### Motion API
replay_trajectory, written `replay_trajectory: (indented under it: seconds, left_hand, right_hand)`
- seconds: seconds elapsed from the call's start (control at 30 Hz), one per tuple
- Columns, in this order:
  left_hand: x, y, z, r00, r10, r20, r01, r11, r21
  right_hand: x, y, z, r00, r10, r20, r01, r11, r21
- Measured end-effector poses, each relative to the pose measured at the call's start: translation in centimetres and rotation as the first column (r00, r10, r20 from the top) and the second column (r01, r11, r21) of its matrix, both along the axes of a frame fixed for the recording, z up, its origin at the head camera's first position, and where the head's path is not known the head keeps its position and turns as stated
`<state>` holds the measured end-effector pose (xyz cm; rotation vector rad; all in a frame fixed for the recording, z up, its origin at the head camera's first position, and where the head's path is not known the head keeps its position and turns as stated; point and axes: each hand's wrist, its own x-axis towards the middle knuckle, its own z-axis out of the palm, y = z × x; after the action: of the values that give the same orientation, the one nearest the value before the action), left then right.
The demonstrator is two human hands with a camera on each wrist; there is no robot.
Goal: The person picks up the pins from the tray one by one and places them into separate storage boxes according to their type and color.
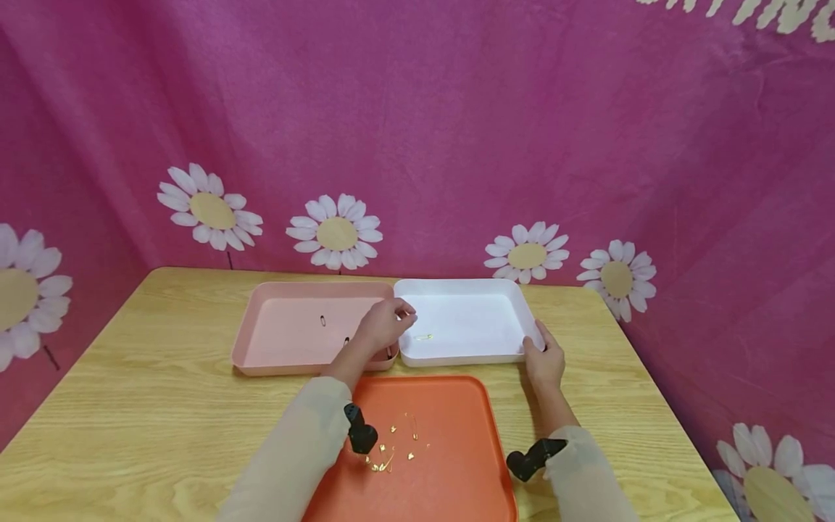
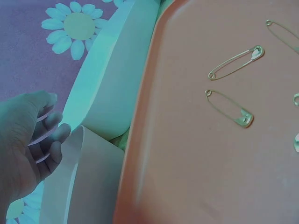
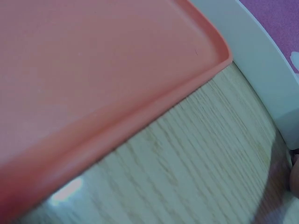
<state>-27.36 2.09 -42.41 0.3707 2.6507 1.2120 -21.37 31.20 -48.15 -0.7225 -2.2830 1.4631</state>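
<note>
My left hand (image 1: 385, 322) hangs over the place where the pink tray (image 1: 287, 366) meets the white tray (image 1: 466, 357). In the left wrist view its fingers are loosely bent, and nothing shows between them. A gold safety pin (image 1: 425, 337) lies inside the white tray near its front left. With the thumb over the rim, my right hand (image 1: 545, 359) grips the white tray's front right corner. Dark safety pins, one of them a lone pin (image 1: 322, 320), are spread in the pink tray. Several gold safety pins (image 2: 236, 63) lie scattered on the orange tray (image 1: 450, 478).
All three trays stand on a wood-grain table (image 1: 163, 406); the orange one is nearest me, the other two side by side behind it. A magenta curtain (image 1: 417, 130) with daisies hangs behind the table. Black wrist cameras sit on both sleeves (image 1: 293, 435).
</note>
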Motion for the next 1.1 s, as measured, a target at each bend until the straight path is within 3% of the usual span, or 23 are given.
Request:
replay_trajectory:
  seconds: [0.4, 0.57, 0.8, 0.93, 1.1]
  left_hand:
    - [1.6, -1.0, 1.1, 0.990, -0.141, 0.009, 0.140, 0.988, 0.061]
    - [2.6, -1.7, 1.2, 0.978, -0.206, -0.042, 0.208, 0.977, 0.043]
    - [3.7, -3.0, 1.2, 0.964, -0.252, -0.079, 0.256, 0.966, 0.045]
    - [4.5, -4.3, 0.8, 0.943, -0.308, -0.124, 0.311, 0.951, 0.001]
    - [6.5, -6.4, 0.5, 0.896, -0.376, -0.235, 0.351, 0.926, -0.142]
  right_hand:
    - [0.0, 0.5, 0.3, 1.000, -0.002, -0.004, 0.002, 1.000, -0.012]
    - [0.1, 0.7, 0.2, 1.000, -0.006, -0.013, 0.007, 1.000, 0.013]
    - [0.3, 0.6, 0.2, 1.000, 0.005, -0.006, -0.005, 1.000, 0.016]
    - [0.3, 0.5, 0.0, 1.000, 0.003, -0.008, -0.003, 1.000, 0.022]
    - [0.1, 0.4, -0.2, 1.000, 0.021, -0.008, -0.021, 0.999, 0.027]
